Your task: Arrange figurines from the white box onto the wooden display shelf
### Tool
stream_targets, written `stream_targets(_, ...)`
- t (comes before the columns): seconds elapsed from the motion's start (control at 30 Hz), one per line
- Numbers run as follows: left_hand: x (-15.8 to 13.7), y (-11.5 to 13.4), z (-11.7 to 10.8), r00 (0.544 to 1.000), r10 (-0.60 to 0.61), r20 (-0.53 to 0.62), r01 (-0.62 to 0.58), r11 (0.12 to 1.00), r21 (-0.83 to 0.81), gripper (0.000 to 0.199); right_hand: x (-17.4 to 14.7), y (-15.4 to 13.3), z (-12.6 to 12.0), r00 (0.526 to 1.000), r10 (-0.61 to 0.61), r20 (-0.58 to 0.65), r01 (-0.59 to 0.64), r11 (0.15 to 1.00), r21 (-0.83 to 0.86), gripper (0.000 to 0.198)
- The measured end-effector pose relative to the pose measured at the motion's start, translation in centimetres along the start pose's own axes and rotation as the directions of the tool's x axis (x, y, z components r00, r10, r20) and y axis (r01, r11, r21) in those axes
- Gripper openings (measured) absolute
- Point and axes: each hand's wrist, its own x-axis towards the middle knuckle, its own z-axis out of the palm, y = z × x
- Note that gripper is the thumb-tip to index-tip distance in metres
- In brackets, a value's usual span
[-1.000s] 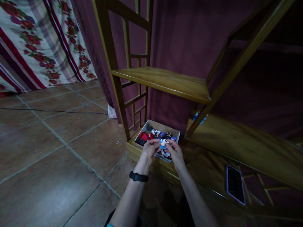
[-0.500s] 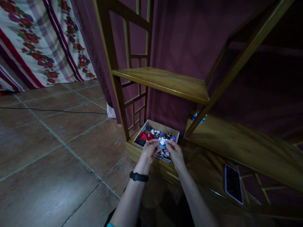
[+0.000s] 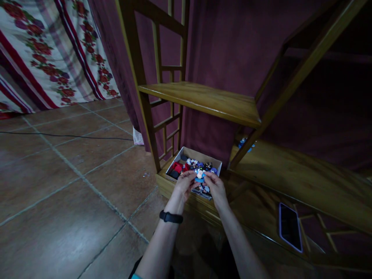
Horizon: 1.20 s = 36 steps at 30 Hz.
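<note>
Between both hands I hold a small blue and white figurine point(image 3: 200, 176) with a blue base. My left hand point(image 3: 185, 184), with a black band on its wrist, grips the figurine's left side with closed fingers. From the other side, my right hand point(image 3: 214, 185) pinches it. Beneath and behind them is an open cardboard box point(image 3: 215, 161) holding several small figurines in red, purple, black and white. The fingers hide part of the box's contents and the lower edge of the held piece.
The box stands on a low wooden cabinet with a shelf point(image 3: 200, 99) above it. A phone point(image 3: 290, 228) lies to the right. Another blue figurine point(image 3: 245, 144) stands behind the slanted post. A black cable point(image 3: 66, 135) crosses the tiled floor point(image 3: 58, 201).
The camera view has shifted slightly, so the surroundings sit a little further right. Both hands stay over the box with the figurine between them.
</note>
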Motion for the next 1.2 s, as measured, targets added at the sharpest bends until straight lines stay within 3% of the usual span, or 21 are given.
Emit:
stream_targets(0.3,0.4,-0.3,-0.5,0.997,-0.042,0.061,0.046,0.997,-0.063,0.012,0.1,0.4,0.0,1.0,-0.011,-0.006,0.011,0.999,0.037,0.034)
stream_targets(0.63,-0.1,0.0,-0.1,0.998,0.045,0.04,-0.046,0.999,0.013,0.015,-0.1,0.0,0.2,0.999,0.008,0.052,-0.017,0.984,0.177,0.03)
stream_targets(0.87,-1.1,-0.2,-0.4,1.0,0.002,0.009,-0.003,0.999,0.049,0.017,-0.8,0.8,0.3,0.995,0.04,0.094,-0.063,0.963,0.261,0.029)
stream_targets(1.03,-3.2,-1.3,-0.7,1.0,-0.005,-0.026,0.006,0.999,0.041,0.014,-3.2,0.9,0.1,0.992,0.062,0.111,-0.094,0.947,0.308,0.025)
stream_targets(1.2,-7.3,-3.0,-1.3,0.993,-0.107,0.048,0.102,0.989,0.108,0.016,-8.3,0.8,-2.3,0.977,0.123,0.173,-0.18,0.914,0.365,0.026)
